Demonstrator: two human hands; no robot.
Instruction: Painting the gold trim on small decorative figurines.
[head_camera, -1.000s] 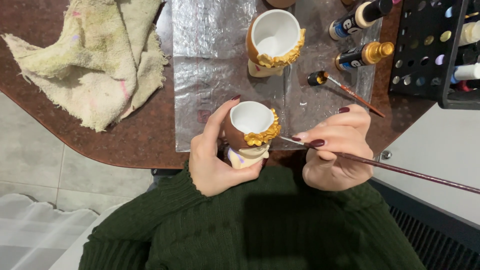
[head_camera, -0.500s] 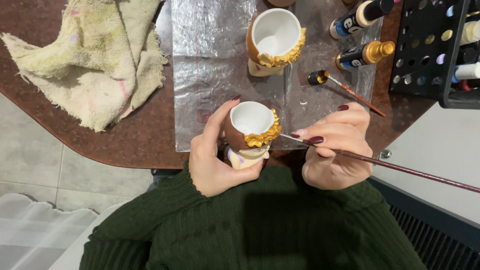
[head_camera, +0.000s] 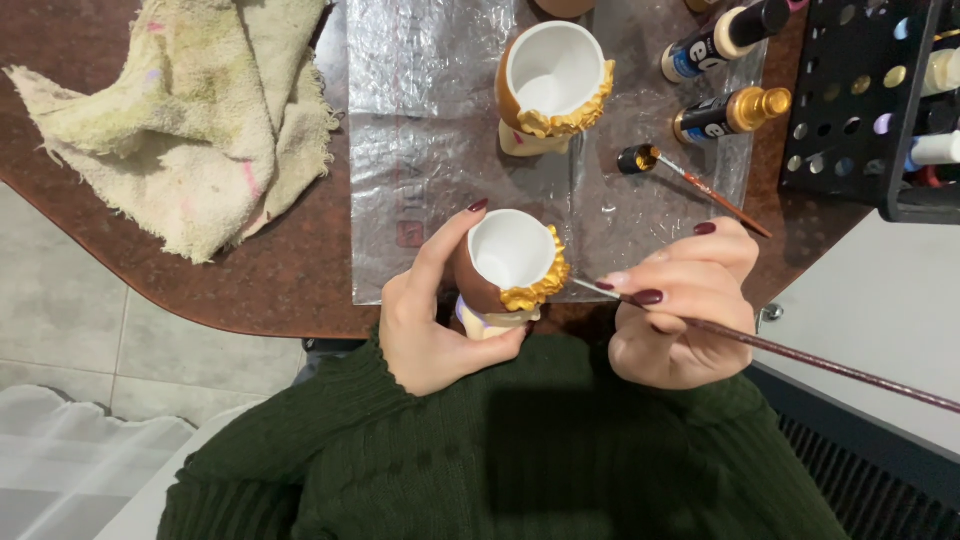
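My left hand (head_camera: 425, 315) grips a small ceramic cup (head_camera: 508, 266), brown outside, white inside, with a gold ruffled trim on one side of its rim. My right hand (head_camera: 678, 305) pinches a thin long-handled paintbrush (head_camera: 790, 350), and the brush tip touches the gold trim. A second, matching cup (head_camera: 552, 85) stands on the clear plastic sheet (head_camera: 420, 130) further out on the brown table (head_camera: 270, 280).
A stained cloth rag (head_camera: 190, 110) lies at the left. Two paint bottles (head_camera: 728, 112) lie by a bottle cap (head_camera: 637, 158) with another brush (head_camera: 715, 195). A black rack of paints (head_camera: 880, 100) stands at the right. Tiled floor (head_camera: 60, 330) shows beyond the table's edge.
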